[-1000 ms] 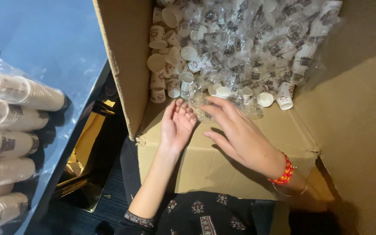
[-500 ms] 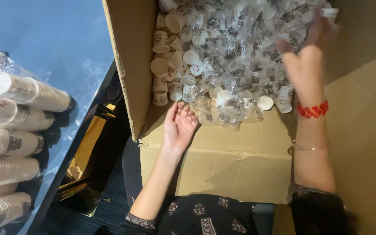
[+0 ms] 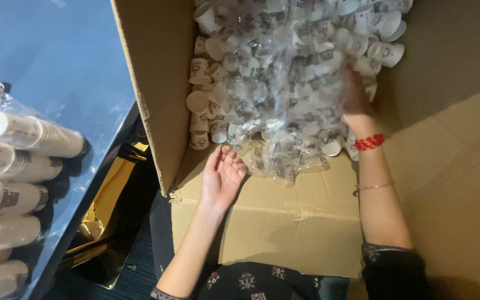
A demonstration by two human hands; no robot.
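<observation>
Nearest the camera, both forearms reach forward over the near flap of a large cardboard box point(image 3: 284, 222), which is folded down and outward, presumably to give free access to the contents. The left hand point(image 3: 222, 176) lies palm up on that flap, fingers loosely spread and holding nothing; it rests at the box edge just short of the clear plastic wrapping point(image 3: 284, 105), seemingly bracing the flap. The right hand point(image 3: 355, 91), with a red bead bracelet and a thin bangle on its arm, reaches deeper into the box and is pushed into or under the plastic. Film covers the fingers, so I cannot tell whether they are closed on anything or merely pressed against it. The small white paper cups point(image 3: 206, 100) fill the box interior; many lie loose and tipped at all angles along the left wall and far corner, while others sit bunched inside the crumpled plastic, which appears to be torn-open sleeve wrap. To the left, apart from the box, wrapped stacks of larger paper cups point(image 3: 23, 139) lie on their sides on a blue table point(image 3: 68, 61). Between table and box, lower down, a gold-coloured foil bag point(image 3: 104, 211) stands in shadow.
</observation>
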